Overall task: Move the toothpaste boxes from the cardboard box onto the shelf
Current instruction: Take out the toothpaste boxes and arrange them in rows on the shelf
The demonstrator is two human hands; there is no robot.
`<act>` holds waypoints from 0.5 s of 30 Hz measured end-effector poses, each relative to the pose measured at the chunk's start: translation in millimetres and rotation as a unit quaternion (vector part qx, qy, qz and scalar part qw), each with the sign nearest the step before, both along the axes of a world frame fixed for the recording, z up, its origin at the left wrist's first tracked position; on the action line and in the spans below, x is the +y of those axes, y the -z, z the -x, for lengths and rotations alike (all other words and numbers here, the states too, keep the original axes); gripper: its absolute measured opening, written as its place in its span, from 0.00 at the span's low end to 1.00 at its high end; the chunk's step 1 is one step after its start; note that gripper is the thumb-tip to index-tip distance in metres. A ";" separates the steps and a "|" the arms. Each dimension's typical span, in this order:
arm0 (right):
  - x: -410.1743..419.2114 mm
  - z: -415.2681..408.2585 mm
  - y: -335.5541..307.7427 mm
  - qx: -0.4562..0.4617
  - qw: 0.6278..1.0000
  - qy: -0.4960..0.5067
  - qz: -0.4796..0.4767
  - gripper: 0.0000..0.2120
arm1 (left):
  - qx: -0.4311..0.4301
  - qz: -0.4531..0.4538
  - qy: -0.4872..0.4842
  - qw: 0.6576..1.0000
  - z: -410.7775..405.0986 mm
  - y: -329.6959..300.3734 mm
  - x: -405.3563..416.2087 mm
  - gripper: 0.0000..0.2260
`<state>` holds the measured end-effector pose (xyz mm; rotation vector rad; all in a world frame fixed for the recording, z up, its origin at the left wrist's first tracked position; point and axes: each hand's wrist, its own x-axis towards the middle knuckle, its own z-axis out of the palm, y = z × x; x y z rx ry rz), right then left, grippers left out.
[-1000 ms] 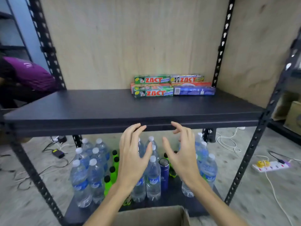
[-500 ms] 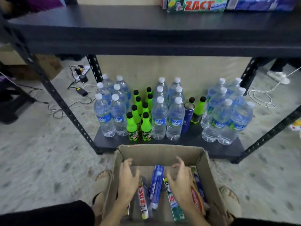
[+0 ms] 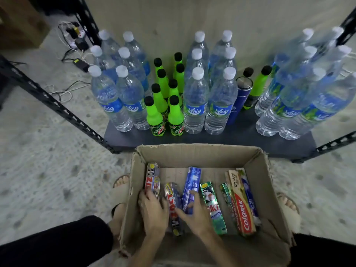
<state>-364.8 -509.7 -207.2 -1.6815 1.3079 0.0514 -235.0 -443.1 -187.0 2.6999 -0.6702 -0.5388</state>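
The open cardboard box (image 3: 194, 153) stands on the floor between my feet and holds several toothpaste boxes lying lengthwise. Both hands are inside it. My left hand (image 3: 153, 212) has its fingertips on the lower end of a silver-red Zact box (image 3: 152, 176) at the far left; whether it grips the box is unclear. My right hand (image 3: 195, 213) has thumb and fingers on either side of the lower end of a blue toothpaste box (image 3: 191, 180), and reaches over a second Zact box (image 3: 172, 197). A green Zact box (image 3: 211, 197) and a red Colgate box (image 3: 241, 211) lie to the right. The upper shelf is out of view.
The rack's bottom shelf (image 3: 231, 138) is just beyond the box, crowded with water bottles (image 3: 194, 101), green soda bottles (image 3: 154, 116) and a blue flask (image 3: 239, 101). Black rack posts (image 3: 57, 106) slant at left and right. Cables and a power strip (image 3: 75, 35) lie at far left.
My view has dropped from the upper shelf to the cardboard box. Both hands came down from shelf height into the box and now touch the toothpaste boxes.
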 end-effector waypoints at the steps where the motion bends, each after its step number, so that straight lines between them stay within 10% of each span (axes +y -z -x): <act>1: 4.4 -3.4 7.1 0.013 1.000 -0.010 0.001 0.42 | 0.004 0.000 -0.008 1.000 0.6 -0.6 -0.9 0.29; 15: 26.2 -16.5 17.6 0.119 0.990 -0.076 0.012 0.51 | 0.035 0.044 -0.023 0.998 -5.7 10.2 -0.2 0.26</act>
